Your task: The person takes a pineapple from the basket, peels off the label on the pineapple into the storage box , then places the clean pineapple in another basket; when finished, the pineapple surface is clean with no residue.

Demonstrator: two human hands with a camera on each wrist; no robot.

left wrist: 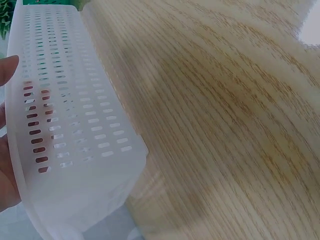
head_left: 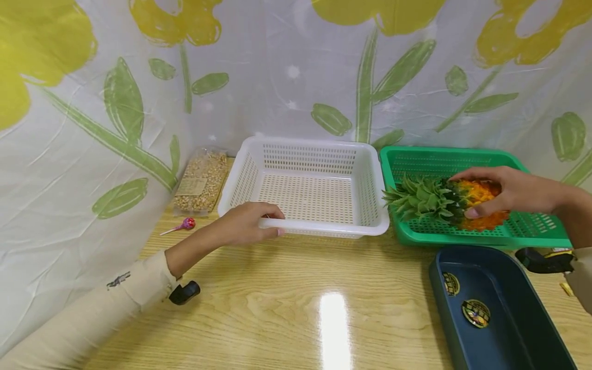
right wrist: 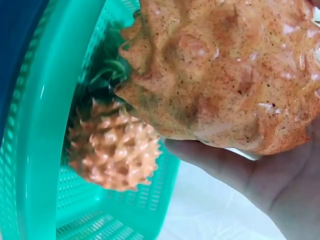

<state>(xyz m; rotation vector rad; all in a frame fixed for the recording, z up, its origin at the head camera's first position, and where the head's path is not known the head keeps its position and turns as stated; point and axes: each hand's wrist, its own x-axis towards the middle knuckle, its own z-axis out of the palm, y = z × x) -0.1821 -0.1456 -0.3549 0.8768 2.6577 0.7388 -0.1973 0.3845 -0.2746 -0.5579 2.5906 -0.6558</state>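
My left hand [head_left: 250, 222] grips the near rim of a white perforated plastic basket [head_left: 324, 226], thumb in front and fingers over the edge. The left wrist view shows the slotted side wall of this basket, with the fingertips at its rim. On the right, my right hand [head_left: 522, 192] holds an orange pineapple [head_left: 481, 191] by its body over a green plastic basket [head_left: 462, 237]. The held pineapple's leafy green crown points left, toward the white basket. A second pineapple [right wrist: 116, 150] lies inside the green basket in the right wrist view, hidden under the first in the head view.
A dark blue tray [head_left: 504, 329] with gold-and-black stickers inside stands in front of the green basket. At the left are a bag of corn kernels [head_left: 201, 180] and a wrapped lollipop [head_left: 188, 223]. A flower-print curtain [head_left: 287, 77] hangs behind the wooden table [head_left: 277, 308].
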